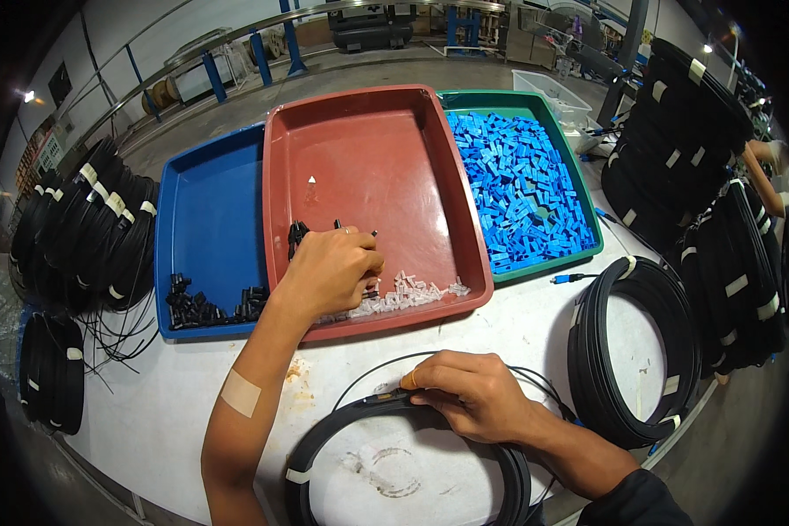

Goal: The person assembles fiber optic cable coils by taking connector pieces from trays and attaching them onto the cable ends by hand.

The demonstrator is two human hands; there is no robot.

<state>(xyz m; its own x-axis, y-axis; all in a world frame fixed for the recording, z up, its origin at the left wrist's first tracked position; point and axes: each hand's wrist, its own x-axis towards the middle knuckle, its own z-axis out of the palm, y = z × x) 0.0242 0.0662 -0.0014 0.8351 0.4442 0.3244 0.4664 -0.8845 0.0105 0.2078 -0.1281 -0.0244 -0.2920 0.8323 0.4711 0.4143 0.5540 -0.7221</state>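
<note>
My left hand (337, 263) reaches into the red tray (368, 158) with its fingers curled down among small parts. Its fingertips are partly hidden, so whatever they pinch cannot be made out. Small clear plastic pieces (412, 292) lie along the tray's near edge, and small black pieces (296, 237) sit beside the hand. Lower down, my right hand (478, 399) grips the top of a black cable coil (515, 482) between thumb and fingers. An orange band circles one of its fingers. Thin cable loops out behind this hand.
A blue tray (206, 210) with black parts stands left, a green tray (598, 232) of blue connectors right. Taped black cable coils are stacked at left (105, 228) and right (675, 131). Another coil (592, 368) stands on the white table (167, 394). Another person's hand (767, 158) shows far right.
</note>
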